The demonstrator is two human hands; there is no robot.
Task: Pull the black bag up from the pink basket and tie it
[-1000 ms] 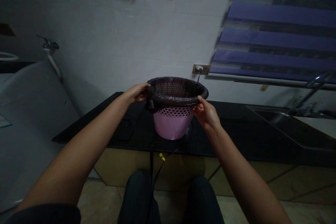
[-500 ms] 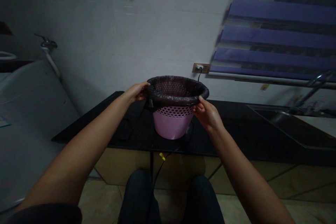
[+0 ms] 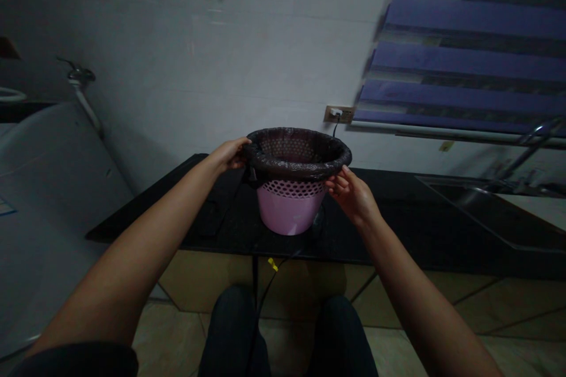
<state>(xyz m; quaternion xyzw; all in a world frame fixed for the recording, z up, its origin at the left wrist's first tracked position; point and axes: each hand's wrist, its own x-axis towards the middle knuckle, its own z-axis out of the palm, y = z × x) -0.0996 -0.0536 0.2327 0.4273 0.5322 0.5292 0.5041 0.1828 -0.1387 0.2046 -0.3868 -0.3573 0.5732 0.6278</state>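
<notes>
A pink plastic wastebasket (image 3: pixel 286 212) with a band of round holes stands upright on the black counter. A dark trash bag (image 3: pixel 292 169) lines it, its edge folded outward over the rim. At the rim's left side, my left hand (image 3: pixel 229 155) is closed on the bag edge, thumb on top and fingers partly hidden beneath. My right hand (image 3: pixel 351 191) is at the right front of the rim, with its thumb and curled fingertips against the folded bag edge. A bunched bit of bag hangs at the left below the rim.
The black countertop (image 3: pixel 380 224) runs right to a metal sink (image 3: pixel 477 212) with a faucet. A plug sits in the wall outlet (image 3: pixel 338 114) behind the basket. A black cord with a yellow tag (image 3: pixel 273 264) hangs over the counter's front edge. A white appliance (image 3: pixel 57 218) stands at left.
My right hand has shifted slightly to the right, its thumb sliding from the top of the rim to its outer edge. The left hand keeps its place, and the basket stays put.
</notes>
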